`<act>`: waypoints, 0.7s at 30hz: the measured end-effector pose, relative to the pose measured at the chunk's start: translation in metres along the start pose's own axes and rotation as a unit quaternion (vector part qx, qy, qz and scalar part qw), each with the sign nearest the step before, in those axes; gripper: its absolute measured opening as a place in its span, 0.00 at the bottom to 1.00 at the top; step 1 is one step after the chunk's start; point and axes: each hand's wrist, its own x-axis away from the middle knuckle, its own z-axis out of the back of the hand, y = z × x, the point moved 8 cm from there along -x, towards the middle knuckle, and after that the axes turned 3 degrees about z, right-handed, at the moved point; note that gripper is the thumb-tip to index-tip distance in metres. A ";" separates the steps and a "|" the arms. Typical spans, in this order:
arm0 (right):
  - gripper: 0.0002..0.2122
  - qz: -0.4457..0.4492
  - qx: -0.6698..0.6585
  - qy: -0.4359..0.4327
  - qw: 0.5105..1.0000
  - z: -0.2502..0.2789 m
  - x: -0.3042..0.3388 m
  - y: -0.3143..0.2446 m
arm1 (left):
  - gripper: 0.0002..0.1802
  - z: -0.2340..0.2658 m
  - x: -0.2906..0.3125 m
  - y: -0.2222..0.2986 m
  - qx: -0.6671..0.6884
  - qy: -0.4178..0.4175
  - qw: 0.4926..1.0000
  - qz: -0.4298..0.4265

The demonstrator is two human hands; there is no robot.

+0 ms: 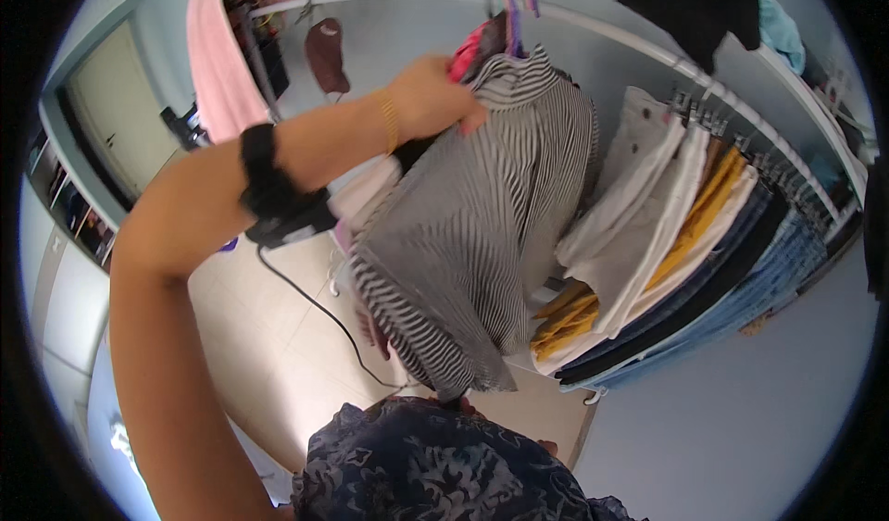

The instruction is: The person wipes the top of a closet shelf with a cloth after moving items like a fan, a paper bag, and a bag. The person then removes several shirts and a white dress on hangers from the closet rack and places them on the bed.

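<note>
My left hand (435,97) is closed at the shoulder of a black-and-white striped shirt (463,225), its fingertips against the cloth just beside the collar. The shirt hangs from the closet rod by a purple hanger (515,7), and its lower part falls at a slant toward me. Pink-red cloth (469,53) shows behind my knuckles. A gold bracelet (389,123) and a black strapped device (278,188) with a cable are on my left arm. My right hand does not show.
A white rod (611,28) curves across the closet. To the right hang folded trousers: white pairs (639,215), a mustard pair (704,201) and blue jeans (769,271). A dark brown face mask (326,56) and pink cloth (218,58) hang at the left. Black cloth (694,2) droops above.
</note>
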 end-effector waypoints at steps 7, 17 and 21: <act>0.11 0.177 0.026 -0.149 0.972 -0.064 -0.022 -0.122 | 0.26 0.052 0.185 -0.081 0.040 0.099 0.993 0.050; 0.07 0.363 0.231 -0.310 0.848 -0.187 0.039 -0.285 | 0.23 0.208 0.493 -0.175 0.192 0.484 0.830 0.198; 0.07 0.428 0.333 -0.314 0.779 -0.224 0.094 -0.292 | 0.17 0.311 0.673 -0.145 -0.380 0.445 0.785 0.203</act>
